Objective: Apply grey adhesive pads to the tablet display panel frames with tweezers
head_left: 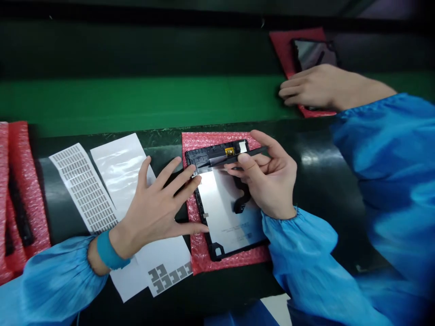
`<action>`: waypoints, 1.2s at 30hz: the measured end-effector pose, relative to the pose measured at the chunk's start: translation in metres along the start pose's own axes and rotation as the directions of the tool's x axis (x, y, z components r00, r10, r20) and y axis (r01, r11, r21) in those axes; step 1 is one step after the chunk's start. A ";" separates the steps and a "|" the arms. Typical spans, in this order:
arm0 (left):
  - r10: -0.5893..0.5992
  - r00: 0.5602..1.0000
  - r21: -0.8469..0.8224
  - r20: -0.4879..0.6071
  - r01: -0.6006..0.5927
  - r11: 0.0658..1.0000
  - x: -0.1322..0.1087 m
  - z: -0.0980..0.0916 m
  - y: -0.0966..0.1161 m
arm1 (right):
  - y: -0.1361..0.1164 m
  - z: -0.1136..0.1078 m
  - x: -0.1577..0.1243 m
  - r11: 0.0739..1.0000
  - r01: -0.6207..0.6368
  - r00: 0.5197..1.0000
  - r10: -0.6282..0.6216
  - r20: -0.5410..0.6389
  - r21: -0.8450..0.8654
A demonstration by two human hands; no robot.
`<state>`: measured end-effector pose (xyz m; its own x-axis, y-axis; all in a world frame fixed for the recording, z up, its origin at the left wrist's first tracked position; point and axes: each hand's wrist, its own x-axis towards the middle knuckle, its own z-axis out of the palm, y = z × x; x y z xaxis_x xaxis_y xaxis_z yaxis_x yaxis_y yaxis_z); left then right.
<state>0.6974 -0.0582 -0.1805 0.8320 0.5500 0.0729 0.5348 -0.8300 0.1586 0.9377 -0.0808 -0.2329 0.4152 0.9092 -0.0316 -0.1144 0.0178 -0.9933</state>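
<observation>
In front of me a tablet screen assembly [220, 199], silver-backed with a black frame, lies on a pink bubble-wrap bag [199, 253]. A black flex cable [242, 201] and a gold-coloured connector patch [229, 151] show on it. My left hand [154, 208] is open, fingers spread, its fingertips and thumb at the frame's left edge. In my right hand [268, 174] black tweezers [234, 158] are pinched, their tips pointing left over the upper black strip of the assembly. Whether the tips hold anything cannot be made out.
Left of the assembly lie a sheet of small grey stickers [86, 190], a white sheet [118, 163] and a sheet with grey C-shaped pieces [170, 276]. More pink bags [30, 181] sit far left. Beyond the green strip [152, 99], a co-worker's hand [316, 88] rests near another device [314, 54].
</observation>
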 end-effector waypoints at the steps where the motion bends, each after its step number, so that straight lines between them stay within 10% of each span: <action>1: -0.005 1.000 0.012 0.005 0.005 1.000 -0.001 0.002 0.001 | 0.001 -0.002 0.001 1.000 -0.010 1.000 0.010 0.015 0.025; 8: 0.056 0.993 -0.024 0.106 -0.054 0.998 -0.013 -0.034 -0.004 | 0.000 -0.015 0.000 0.967 -0.156 0.988 0.151 0.040 0.200; 14: -0.148 0.982 -0.007 -0.121 0.149 0.989 -0.110 -0.094 -0.009 | -0.036 0.032 -0.057 0.989 -0.116 0.948 0.081 0.307 0.097; 18: -0.266 0.954 -0.037 -0.137 0.263 0.964 -0.165 -0.071 -0.019 | -0.039 0.094 -0.096 0.991 -0.124 0.811 0.070 0.580 0.054; 22: -0.303 0.945 -0.163 -0.125 0.281 0.946 -0.176 -0.046 -0.032 | -0.024 0.133 -0.114 0.997 -0.069 0.805 0.039 0.591 0.029; 36: -0.340 0.928 -0.303 -0.153 0.283 0.910 -0.175 -0.036 -0.035 | -0.010 0.127 -0.119 0.980 -0.049 0.862 0.141 0.487 -0.195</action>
<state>0.5282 -0.1220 -0.1633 0.5677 0.8067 0.1642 0.6777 -0.5712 0.4632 0.7751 -0.1368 -0.2052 -0.0981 0.9888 -0.1125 0.0435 -0.1087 -0.9931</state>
